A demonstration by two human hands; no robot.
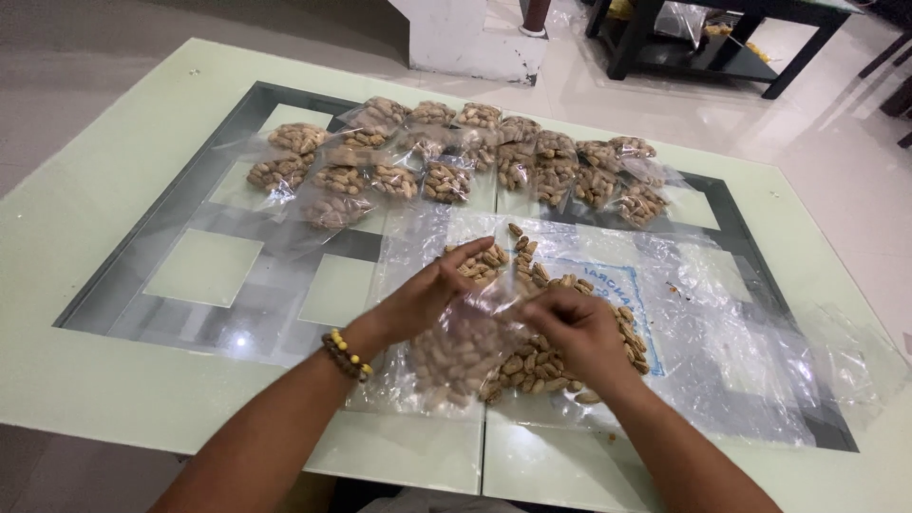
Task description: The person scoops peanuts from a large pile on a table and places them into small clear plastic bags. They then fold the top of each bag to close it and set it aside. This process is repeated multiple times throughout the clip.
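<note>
The person's left hand and right hand meet over a small clear bag filled with unshelled peanuts. The fingers of both hands are pinched on the bag's open top, which rises between them, while its full body hangs just below the fingers and rests on the table.

As a judgement, the packing looks well along but not finished. Beyond the fingers, toward the far side of the table, a long cluster of filled bags lies in rows, touching and overlapping, around twenty of them. The bag in hand appears full and seems to be at the closing stage, though whether it is sealed cannot be told.

What is left: a modest heap of loose peanuts spreads under and just past the fingers on a large plastic sheet. It looks like enough for a few more bags.
</note>
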